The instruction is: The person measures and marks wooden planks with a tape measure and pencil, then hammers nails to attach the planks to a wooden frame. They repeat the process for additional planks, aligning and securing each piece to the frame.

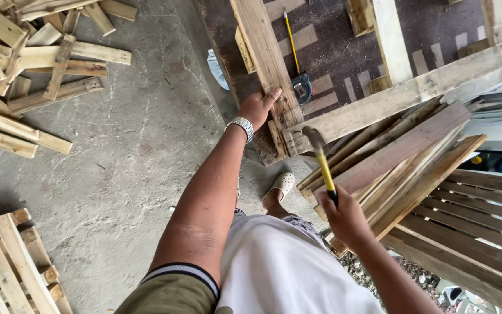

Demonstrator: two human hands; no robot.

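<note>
My left hand (pixel 257 106) presses on the near end of a long wooden plank (pixel 262 52) that lies on a dark work surface (pixel 332 64). A metal watch (pixel 242 126) sits on that wrist. My right hand (pixel 344 218) grips the black and yellow handle of a hammer (pixel 322 160). The hammer head hovers just above the corner where the plank meets a crossing board (pixel 402 96). A tape measure (pixel 302 87) with its yellow blade pulled out lies on the surface, right of the plank.
Loose wooden slats (pixel 30 64) are piled on the concrete floor at upper left. A pallet (pixel 7 267) sits at lower left. Stacked boards (pixel 402 163) and a slatted frame (pixel 477 227) lean at right. My sandalled foot (pixel 280 187) stands below the bench.
</note>
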